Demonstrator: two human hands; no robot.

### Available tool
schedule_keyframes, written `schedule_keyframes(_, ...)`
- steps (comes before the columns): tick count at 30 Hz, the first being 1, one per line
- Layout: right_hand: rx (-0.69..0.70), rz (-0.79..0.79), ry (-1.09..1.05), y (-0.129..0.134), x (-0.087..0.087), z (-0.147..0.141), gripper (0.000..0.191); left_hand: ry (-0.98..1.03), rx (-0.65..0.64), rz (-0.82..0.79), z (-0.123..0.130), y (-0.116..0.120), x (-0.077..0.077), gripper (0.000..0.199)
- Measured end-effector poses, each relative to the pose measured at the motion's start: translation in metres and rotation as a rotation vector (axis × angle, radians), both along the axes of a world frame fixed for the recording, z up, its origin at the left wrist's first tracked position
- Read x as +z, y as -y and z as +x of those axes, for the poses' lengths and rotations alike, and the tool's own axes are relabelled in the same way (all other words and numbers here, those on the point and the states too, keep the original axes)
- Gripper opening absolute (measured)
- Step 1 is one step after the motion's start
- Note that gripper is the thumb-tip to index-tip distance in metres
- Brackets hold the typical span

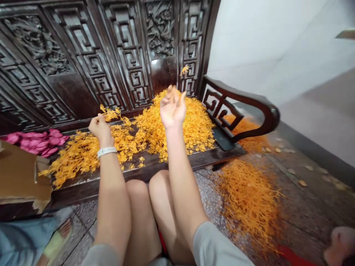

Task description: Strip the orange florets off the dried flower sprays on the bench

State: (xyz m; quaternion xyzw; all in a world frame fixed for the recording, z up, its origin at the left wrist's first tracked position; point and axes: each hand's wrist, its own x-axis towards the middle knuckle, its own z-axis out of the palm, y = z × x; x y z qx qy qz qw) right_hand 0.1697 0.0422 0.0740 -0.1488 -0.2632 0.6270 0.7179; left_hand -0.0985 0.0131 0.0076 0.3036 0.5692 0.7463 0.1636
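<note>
My left hand (100,127), with a white band on the wrist, is closed in a pinch over the left part of the bench. From its fingers a yellow plastic flower sprig (112,113) sticks out to the right. Palm up, my right hand (173,107) is raised with fingers apart, in front of a big heap of small yellow flower pieces (196,125). A single yellow flower piece (184,70) is in the air just above that hand, apart from it. Under my left hand lies a spread of yellow sprigs (76,155).
A dark carved bench (183,160) holds the piles. Pink petal-like pieces (39,142) and a cardboard box (19,173) are at left. A dark phone-like slab (224,139) lies by the armrest (249,98). Orange stems (249,199) cover the floor at right. Another person's foot (59,236) shows lower left.
</note>
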Motion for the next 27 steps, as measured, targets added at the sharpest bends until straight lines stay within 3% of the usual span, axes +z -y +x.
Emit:
schedule_keyframes(3, 0.115, -0.492, -0.114, -0.006, -0.039, -0.015, 0.033, -0.038, 0.048, 0.092, 0.043, -0.001, 0.023, 0.018)
schedule_keyframes(6, 0.101, -0.613, -0.045, -0.004, -0.060, -0.038, 0.019, -0.080, -0.061, 0.204, 0.086, -0.004, 0.043, 0.018)
schedule_keyframes(8, 0.046, -0.484, 0.053, 0.000, -0.061, -0.050, 0.017, -0.059, -0.099, 0.235, 0.106, -0.008, 0.048, 0.019)
schedule_keyframes(10, 0.061, -0.274, 0.186, 0.003, -0.056, -0.057, 0.030, -0.035, -0.141, 0.241, 0.118, -0.012, 0.046, 0.019)
schedule_keyframes(12, 0.131, -0.082, 0.314, 0.006, -0.051, -0.059, 0.040, -0.034, -0.168, 0.253, 0.122, -0.016, 0.040, 0.018)
schedule_keyframes(15, 0.183, 0.064, 0.455, 0.007, -0.046, -0.054, 0.046, -0.081, -0.152, 0.240, 0.116, -0.020, 0.032, 0.016)
schedule_keyframes(19, 0.244, 0.108, 0.465, 0.006, -0.041, -0.041, 0.050, -0.244, -0.119, 0.183, 0.100, -0.020, 0.030, 0.016)
schedule_keyframes(22, 0.262, 0.064, 0.439, 0.003, -0.040, -0.038, 0.055, -0.345, -0.187, 0.165, 0.095, -0.016, 0.033, 0.014)
schedule_keyframes(27, 0.075, 0.088, 0.551, -0.003, -0.047, -0.041, 0.025, -0.437, -0.298, 0.112, 0.100, -0.011, 0.032, 0.010)
